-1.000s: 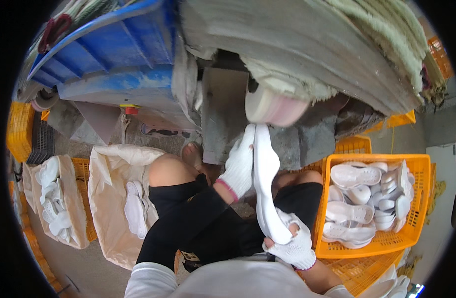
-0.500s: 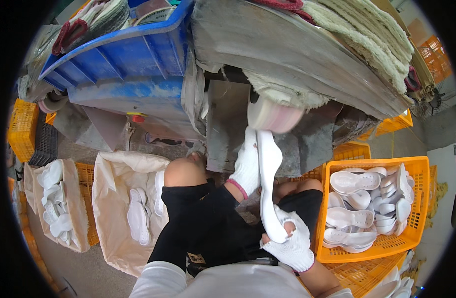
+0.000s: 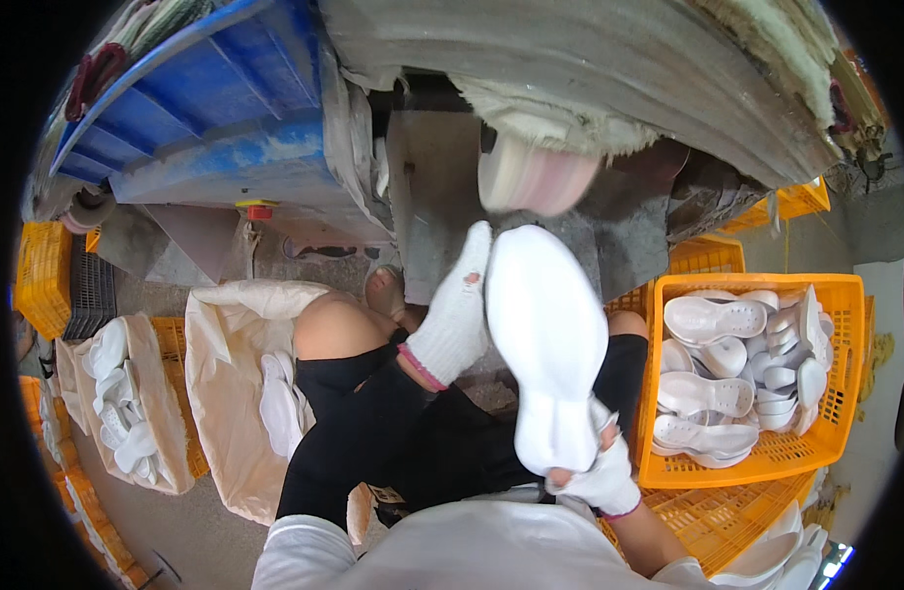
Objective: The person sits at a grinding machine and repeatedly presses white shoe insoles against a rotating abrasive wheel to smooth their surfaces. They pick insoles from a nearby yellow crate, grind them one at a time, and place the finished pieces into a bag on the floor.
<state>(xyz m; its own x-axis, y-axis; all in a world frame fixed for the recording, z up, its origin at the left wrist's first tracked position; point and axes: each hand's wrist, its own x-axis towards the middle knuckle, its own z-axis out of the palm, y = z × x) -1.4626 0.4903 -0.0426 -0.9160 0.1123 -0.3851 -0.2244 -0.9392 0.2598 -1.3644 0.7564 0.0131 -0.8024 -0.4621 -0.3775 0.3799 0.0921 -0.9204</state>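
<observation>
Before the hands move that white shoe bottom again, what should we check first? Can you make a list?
1. Left hand touches the white sole near its top end: ok.
2. Right hand grips the sole's lower end: ok, glove fingers wrap around it.
3. Both gloves sound: not ok, the left glove shows a small worn spot.
4. Sole clear of the spinning wheel above it: ok, there is a gap, though the wheel looks blurred as if turning.
5. Orange crate on the person's right has room: cannot tell, many soles already fill it.
6. White sack on the left stands open: ok.
</observation>
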